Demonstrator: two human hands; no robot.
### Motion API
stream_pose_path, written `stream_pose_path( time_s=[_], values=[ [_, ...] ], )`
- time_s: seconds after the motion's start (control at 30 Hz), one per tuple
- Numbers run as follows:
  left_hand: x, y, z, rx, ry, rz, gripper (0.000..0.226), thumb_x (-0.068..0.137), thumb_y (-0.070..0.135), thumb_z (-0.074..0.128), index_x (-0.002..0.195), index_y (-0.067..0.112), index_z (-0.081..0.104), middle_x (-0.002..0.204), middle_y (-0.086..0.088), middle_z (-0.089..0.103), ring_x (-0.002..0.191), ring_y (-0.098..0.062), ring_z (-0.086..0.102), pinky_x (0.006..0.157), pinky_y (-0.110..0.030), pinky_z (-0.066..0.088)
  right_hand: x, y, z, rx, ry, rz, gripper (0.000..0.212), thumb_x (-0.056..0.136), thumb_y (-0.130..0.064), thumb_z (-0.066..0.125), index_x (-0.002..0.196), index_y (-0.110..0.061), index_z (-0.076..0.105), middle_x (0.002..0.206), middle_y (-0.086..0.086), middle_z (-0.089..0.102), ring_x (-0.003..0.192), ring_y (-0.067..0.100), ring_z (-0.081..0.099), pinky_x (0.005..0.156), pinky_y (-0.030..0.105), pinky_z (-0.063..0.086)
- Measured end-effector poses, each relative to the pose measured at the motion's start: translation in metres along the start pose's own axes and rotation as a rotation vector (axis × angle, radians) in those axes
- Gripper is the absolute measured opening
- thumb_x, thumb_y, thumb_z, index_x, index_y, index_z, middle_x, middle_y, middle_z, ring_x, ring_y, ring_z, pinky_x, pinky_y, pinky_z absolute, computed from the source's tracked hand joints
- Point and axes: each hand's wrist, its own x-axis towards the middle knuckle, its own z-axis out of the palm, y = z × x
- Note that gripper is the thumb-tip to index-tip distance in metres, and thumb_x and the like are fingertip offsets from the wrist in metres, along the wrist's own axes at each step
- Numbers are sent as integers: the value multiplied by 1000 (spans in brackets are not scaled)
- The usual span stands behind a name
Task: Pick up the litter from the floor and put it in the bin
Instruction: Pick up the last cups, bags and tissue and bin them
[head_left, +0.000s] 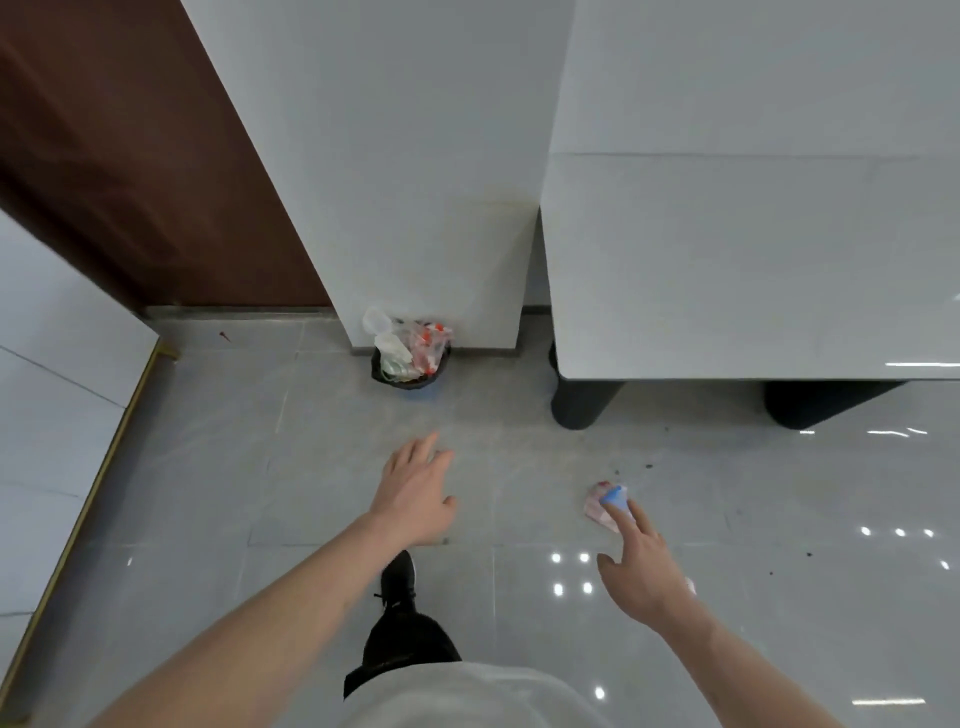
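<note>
Head view, looking down at a glossy grey tiled floor (260, 493). Two bare hands are extended forward, well apart. The left hand (415, 493) is spread flat, fingers straight and slightly fanned, palm down; it holds nothing and hangs above the floor. Beyond it, against the foot of a white pillar (415, 182), stands one small round black-lined bin (410, 376), heaped above its rim with clear plastic and red-and-white wrappers. The right hand (644, 566) is likewise open, its fingers straight and reaching toward one crumpled pink-and-blue piece of litter (605, 501) lying on the floor; whether the fingertips touch it cannot be told, as they overlap it in this view. Farther right, one white glossy bench (753, 260) stands on dark cylindrical legs (584, 405), two visible. One black shoe (399, 577) shows between the arms.
</note>
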Motion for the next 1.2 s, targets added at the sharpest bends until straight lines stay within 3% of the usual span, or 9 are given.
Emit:
stream_pose_path(
  time_s=[0.2,0.37,0.57,0.73,0.83,1.0,1.2],
  values=[
    [-45,116,56,-68,-72,-13,68,94,40,54,155,21,31,168,-7,6,153,-28,8,124,-42,13,-34,117,-15,-5,-45,50,73,90,-22,62,155,-21,27,166,9,13,149,31,23,119,39,26],
    [-46,148,92,-29,-149,-64,69,91,45,54,153,25,33,168,-3,5,154,-27,10,125,-40,14,-22,165,-34,19,-95,54,71,93,-25,58,156,-20,26,167,6,6,149,30,23,121,38,24],
    [13,185,122,3,-307,-145,69,90,41,54,154,25,33,167,-2,9,151,-25,17,123,-37,20,10,227,-58,48,-132,168,70,93,-25,54,157,-23,24,167,3,8,153,27,16,120,34,27],
    [89,247,143,-29,-427,-192,60,92,31,52,149,21,39,160,-2,24,141,-27,31,114,-37,32,33,289,-85,89,-138,211,69,93,-21,56,156,-22,28,166,4,13,149,26,25,118,31,25],
    [129,305,152,-113,-407,-265,56,90,29,53,144,20,45,152,-3,34,136,-28,38,111,-37,38,49,338,-99,86,-183,256,71,91,-20,56,156,-21,28,166,6,13,149,28,23,120,34,25],
    [184,404,179,-273,-288,-235,50,90,30,59,139,22,52,148,-3,39,132,-28,44,111,-35,38,100,408,-114,13,-272,206,67,93,-18,50,156,-16,26,165,8,16,153,24,15,121,31,19],
    [215,449,271,-306,-320,-355,53,89,30,59,140,19,50,149,-3,36,133,-27,42,114,-37,36,178,481,-86,13,-362,171,74,88,-20,52,157,-21,26,166,4,12,150,27,20,120,33,25]
  ],
)
